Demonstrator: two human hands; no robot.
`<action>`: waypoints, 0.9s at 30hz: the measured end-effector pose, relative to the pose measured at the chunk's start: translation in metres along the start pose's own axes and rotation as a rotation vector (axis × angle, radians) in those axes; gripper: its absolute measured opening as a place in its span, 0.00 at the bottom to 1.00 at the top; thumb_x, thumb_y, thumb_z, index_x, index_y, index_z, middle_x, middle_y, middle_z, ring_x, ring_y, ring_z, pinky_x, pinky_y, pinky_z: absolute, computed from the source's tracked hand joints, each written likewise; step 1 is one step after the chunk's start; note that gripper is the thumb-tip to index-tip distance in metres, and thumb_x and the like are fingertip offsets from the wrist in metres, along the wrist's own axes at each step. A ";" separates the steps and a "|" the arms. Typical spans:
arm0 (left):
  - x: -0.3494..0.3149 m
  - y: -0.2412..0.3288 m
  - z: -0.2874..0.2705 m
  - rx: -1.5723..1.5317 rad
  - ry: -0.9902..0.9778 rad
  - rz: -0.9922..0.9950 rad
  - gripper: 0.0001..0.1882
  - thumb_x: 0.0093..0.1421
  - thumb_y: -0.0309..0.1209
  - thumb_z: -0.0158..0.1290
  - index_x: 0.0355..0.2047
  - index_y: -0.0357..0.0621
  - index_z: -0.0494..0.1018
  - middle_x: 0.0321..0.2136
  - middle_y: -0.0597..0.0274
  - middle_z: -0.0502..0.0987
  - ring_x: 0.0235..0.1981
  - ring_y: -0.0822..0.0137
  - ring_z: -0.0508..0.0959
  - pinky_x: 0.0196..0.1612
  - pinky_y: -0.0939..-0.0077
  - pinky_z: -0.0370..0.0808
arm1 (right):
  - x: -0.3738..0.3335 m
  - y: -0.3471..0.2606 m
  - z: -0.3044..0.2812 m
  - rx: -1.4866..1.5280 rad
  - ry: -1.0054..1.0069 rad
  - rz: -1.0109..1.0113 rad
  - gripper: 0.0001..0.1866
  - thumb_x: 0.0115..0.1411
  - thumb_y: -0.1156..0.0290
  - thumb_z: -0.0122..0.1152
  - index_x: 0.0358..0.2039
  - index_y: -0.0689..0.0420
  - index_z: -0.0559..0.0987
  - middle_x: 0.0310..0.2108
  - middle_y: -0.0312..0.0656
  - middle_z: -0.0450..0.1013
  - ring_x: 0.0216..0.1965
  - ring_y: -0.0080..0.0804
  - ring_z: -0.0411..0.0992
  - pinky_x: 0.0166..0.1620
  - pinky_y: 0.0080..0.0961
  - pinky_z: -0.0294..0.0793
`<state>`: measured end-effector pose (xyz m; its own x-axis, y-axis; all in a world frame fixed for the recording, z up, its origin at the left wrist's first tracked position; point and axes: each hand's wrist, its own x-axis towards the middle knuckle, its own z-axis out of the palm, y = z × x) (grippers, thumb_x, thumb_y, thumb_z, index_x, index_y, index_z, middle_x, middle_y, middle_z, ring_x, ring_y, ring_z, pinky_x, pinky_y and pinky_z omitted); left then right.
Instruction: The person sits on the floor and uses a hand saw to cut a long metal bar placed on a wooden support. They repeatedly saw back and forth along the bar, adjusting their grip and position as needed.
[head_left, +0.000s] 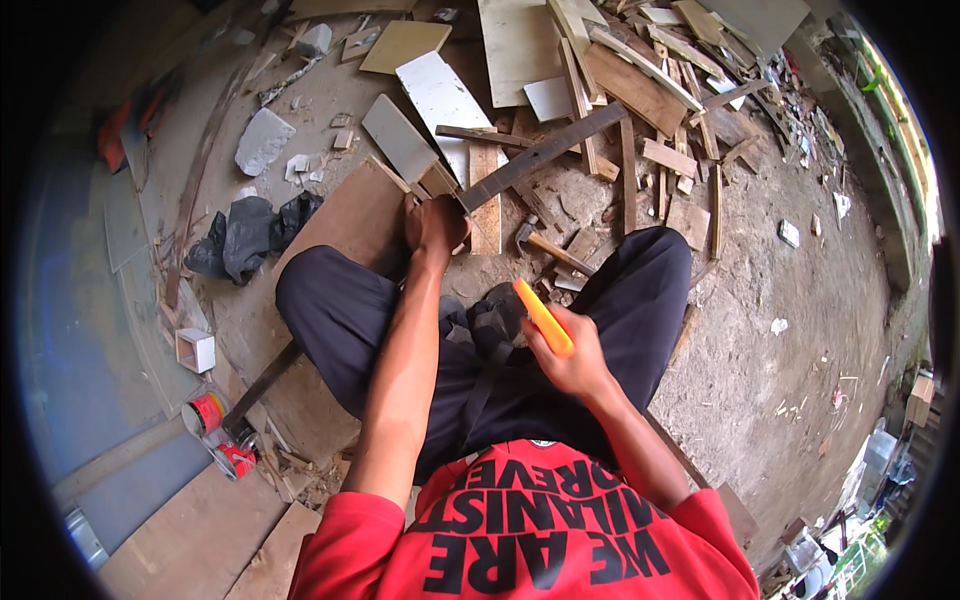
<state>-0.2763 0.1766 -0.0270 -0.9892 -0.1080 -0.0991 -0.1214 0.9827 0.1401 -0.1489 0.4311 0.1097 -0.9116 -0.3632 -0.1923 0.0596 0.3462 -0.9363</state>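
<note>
My left hand is closed at the near end of a long dark wooden strip, which slants away to the far right with faint marks across it. A pale plank stands just right of that hand, and a brown board lies to its left. In my right hand, over my lap, is a tool with a bright orange handle; I cannot make out its working end. Between my knees, a hammer with a wooden handle lies on the ground, partly hidden by my right leg.
Scrap boards and offcuts are heaped at the far side. A black plastic bag, a pale stone block and red cans lie to the left. Concrete ground with small litter stretches right, toward a low wall.
</note>
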 end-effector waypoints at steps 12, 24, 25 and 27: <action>-0.009 0.004 -0.023 -0.062 0.063 -0.036 0.09 0.45 0.34 0.56 0.23 0.45 0.82 0.26 0.48 0.82 0.33 0.52 0.83 0.65 0.62 0.56 | -0.020 -0.032 -0.008 -0.078 -0.015 0.078 0.09 0.58 0.71 0.65 0.29 0.63 0.74 0.17 0.44 0.71 0.19 0.43 0.73 0.26 0.31 0.69; -0.011 -0.007 0.002 -0.039 0.037 -0.039 0.14 0.50 0.42 0.56 0.26 0.44 0.80 0.31 0.48 0.82 0.38 0.54 0.82 0.69 0.56 0.52 | -0.084 0.006 -0.041 -0.344 -0.031 -0.222 0.19 0.55 0.70 0.68 0.42 0.64 0.72 0.31 0.52 0.71 0.27 0.56 0.73 0.29 0.38 0.73; -0.009 -0.006 0.000 -0.017 0.025 -0.045 0.14 0.49 0.42 0.57 0.25 0.44 0.80 0.31 0.48 0.82 0.38 0.54 0.82 0.69 0.55 0.52 | -0.080 0.000 -0.041 -0.335 0.004 -0.204 0.18 0.55 0.70 0.69 0.41 0.64 0.72 0.30 0.51 0.71 0.27 0.56 0.73 0.29 0.38 0.73; -0.007 -0.006 -0.007 -0.017 -0.088 -0.063 0.14 0.48 0.43 0.57 0.28 0.47 0.80 0.30 0.50 0.82 0.37 0.54 0.82 0.68 0.58 0.53 | -0.074 -0.011 -0.034 -0.320 0.074 -0.167 0.17 0.54 0.72 0.70 0.39 0.64 0.73 0.28 0.50 0.72 0.26 0.55 0.74 0.28 0.37 0.73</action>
<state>-0.2688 0.1703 -0.0205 -0.9686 -0.1552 -0.1941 -0.1852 0.9716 0.1471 -0.0960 0.4832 0.1446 -0.9256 -0.3783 -0.0115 -0.2124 0.5443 -0.8115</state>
